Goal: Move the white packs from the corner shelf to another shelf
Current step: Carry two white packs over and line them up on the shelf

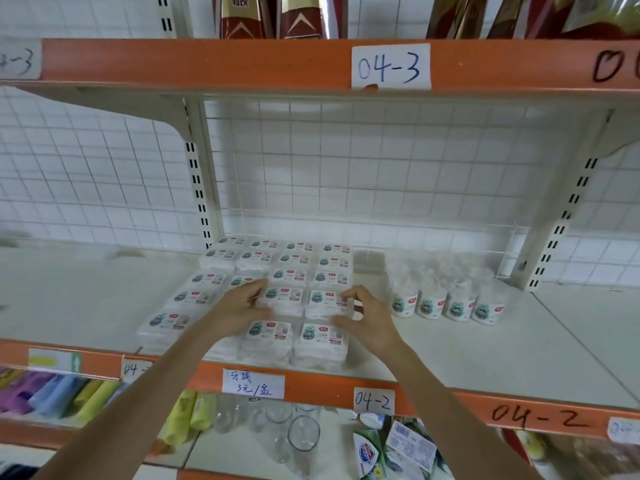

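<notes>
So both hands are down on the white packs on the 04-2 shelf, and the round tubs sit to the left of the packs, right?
Not quite. The head view shows the round tubs to the right of the white packs, not the left. The rest holds: the left hand and right hand are both down on the packs on the 04-2 shelf.

Left hand [242, 306] hides packs [277, 299] beneath; red bags [277, 15] cropped at top edge.

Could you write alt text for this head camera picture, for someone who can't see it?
Two hands, left and right, reach onto white packs laid in rows on an orange-edged shelf labelled 04-2. Small white tubs stand to their right.
</notes>
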A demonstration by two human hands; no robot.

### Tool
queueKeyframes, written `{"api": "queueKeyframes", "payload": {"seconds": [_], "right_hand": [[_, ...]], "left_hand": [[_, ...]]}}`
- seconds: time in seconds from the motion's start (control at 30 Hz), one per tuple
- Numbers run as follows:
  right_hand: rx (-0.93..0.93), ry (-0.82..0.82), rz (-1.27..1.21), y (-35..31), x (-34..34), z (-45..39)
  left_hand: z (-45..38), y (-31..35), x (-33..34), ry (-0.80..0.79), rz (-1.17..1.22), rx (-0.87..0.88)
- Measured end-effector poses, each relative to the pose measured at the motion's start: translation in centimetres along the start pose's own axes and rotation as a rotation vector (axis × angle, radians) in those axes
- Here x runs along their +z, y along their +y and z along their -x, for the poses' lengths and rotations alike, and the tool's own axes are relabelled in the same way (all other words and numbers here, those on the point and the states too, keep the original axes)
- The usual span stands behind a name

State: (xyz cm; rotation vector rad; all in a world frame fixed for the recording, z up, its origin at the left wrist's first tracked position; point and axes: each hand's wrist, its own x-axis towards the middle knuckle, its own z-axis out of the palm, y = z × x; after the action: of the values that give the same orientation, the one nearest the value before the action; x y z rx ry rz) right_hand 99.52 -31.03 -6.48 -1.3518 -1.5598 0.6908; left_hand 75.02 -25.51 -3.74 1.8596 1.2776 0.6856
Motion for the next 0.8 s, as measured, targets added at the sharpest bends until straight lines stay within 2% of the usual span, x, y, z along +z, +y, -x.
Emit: {"api": "queueKeyframes", "payload": {"seconds": [0.33,0.57,0.8], "right_hand": [[0.052,0.029,0.068,-0.5,0.4,-0.2],[0.068,0.094,0.281,-1.3,0.9,0.3],[0.139,0.065,0.551,-3.7,0.8,1.7]], "left_hand": [[-1.2,-1.6,0.0,0.025,-0.082,0.082],[-1.2,-1.5,-0.2,0.014,-0.091,0.127],[0.0,-0.4,-0.9,-0.02,-0.175,0.156]]}}
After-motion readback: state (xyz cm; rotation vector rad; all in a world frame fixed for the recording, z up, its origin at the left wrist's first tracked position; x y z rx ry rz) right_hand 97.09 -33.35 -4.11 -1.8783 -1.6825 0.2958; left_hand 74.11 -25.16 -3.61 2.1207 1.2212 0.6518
